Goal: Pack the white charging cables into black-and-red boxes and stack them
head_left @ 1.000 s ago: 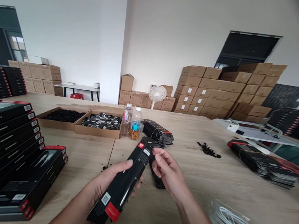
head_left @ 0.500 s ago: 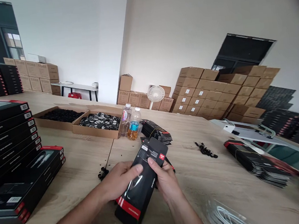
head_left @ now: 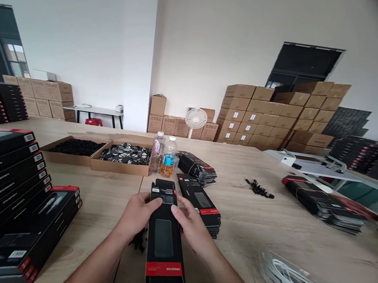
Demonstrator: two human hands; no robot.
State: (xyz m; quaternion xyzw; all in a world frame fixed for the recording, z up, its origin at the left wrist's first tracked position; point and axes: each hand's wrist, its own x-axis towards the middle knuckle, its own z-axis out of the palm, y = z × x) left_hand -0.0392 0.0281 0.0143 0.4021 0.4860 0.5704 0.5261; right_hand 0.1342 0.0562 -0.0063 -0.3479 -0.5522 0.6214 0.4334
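Note:
A black and red carton (head_left: 163, 238) with a window in its face is held upright in the view, its near end flap hanging open. My left hand (head_left: 138, 215) grips its left edge, thumb on the face. On the right edge my right hand (head_left: 193, 224) holds it, thumb near the upper part. Just right of the carton lies a pile of flattened black cartons (head_left: 200, 199). Small black pieces (head_left: 138, 242) show on the table, partly hidden behind my left hand and the carton.
Stacked black boxes (head_left: 7, 178) stand at the left. Behind are open trays, one of black pieces (head_left: 76, 147), one of black-and-white pieces (head_left: 126, 155), and two bottles (head_left: 168, 159). Banded cartons (head_left: 320, 204), black bits (head_left: 259, 189) and bagged white cables (head_left: 287, 275) lie right.
The carton has turned from slanted to nearly straight and its windowed face now shows, squared open. Both hands have shifted with it, uncovering the pile on the right.

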